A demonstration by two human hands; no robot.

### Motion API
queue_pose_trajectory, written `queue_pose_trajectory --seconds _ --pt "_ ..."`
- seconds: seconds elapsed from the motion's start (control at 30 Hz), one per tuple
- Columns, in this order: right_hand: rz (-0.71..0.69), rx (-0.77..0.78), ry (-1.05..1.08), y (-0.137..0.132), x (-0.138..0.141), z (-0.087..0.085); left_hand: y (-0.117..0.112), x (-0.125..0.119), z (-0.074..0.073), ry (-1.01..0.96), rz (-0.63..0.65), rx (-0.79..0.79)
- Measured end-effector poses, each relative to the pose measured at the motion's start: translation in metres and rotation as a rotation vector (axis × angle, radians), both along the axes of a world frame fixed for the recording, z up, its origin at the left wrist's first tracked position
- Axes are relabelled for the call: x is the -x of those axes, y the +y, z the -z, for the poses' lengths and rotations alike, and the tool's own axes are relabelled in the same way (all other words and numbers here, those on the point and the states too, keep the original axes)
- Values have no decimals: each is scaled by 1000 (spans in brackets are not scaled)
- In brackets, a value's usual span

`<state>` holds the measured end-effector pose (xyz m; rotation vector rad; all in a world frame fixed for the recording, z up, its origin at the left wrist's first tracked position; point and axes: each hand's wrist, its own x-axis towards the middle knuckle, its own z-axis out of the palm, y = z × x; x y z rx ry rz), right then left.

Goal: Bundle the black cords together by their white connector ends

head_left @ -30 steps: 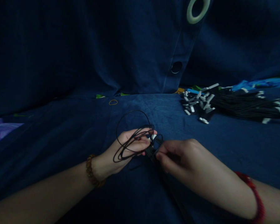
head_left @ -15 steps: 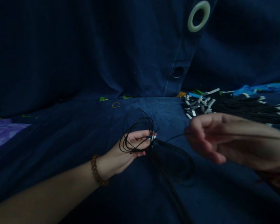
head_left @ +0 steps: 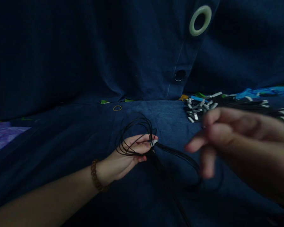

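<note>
1. the left hand [head_left: 127, 154] is lying palm-up on the blue cloth [head_left: 61, 151]. its fingers are curling in, and its thumb is pinching a coil of thin black cords [head_left: 134, 130] at a small white tag [head_left: 153, 142]. the loops are fanning out toward 12 o'clock from the palm.
2. from that pinch a thicker bundle of cord tails [head_left: 180, 154] is running toward 4 o'clock across the cloth and passing under the right hand.
3. the right hand [head_left: 229, 142] is hovering at 3 o'clock from the left hand, raised off the cloth and blurred. its fingers are loosely parted and pointing toward 9 o'clock; i cannot tell whether a strand is running between them.
4. a pile of tagged cords [head_left: 201, 107] is lying at 2 o'clock from the left hand, its near edge hiding behind the right hand's knuckles. a bright blue strip [head_left: 262, 92] is showing just beyond it.
5. a thin yellow rubber band [head_left: 117, 108] is lying flat at 11 o'clock from the left hand, well apart from the coil.
6. a purple sheet [head_left: 4, 135] is showing at 9 o'clock, at the picture's edge.
7. the cloth is looking soft, matte and creased, and it is rising behind as a backdrop. a pale round grommet ring [head_left: 200, 20] is sitting in it high at 1 o'clock, with a darker eyelet [head_left: 180, 75] below.
8. a bracelet [head_left: 96, 176] of round brown beads is circling the left wrist.
</note>
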<state>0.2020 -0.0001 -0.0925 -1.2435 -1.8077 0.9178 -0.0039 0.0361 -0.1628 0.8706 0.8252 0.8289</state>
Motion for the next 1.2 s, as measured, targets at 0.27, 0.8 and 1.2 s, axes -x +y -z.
queue_pose_trajectory --seconds 0.27,0.8,1.2 --pt "-69 -147 -483 -8 24 35 0 2 1 -51 34 31" --pt "-61 -215 -630 -7 26 38 -1 0 -3 -2 30 54" --pt "-49 -218 -629 -6 29 35 -1 -2 -4 -12 48 40"
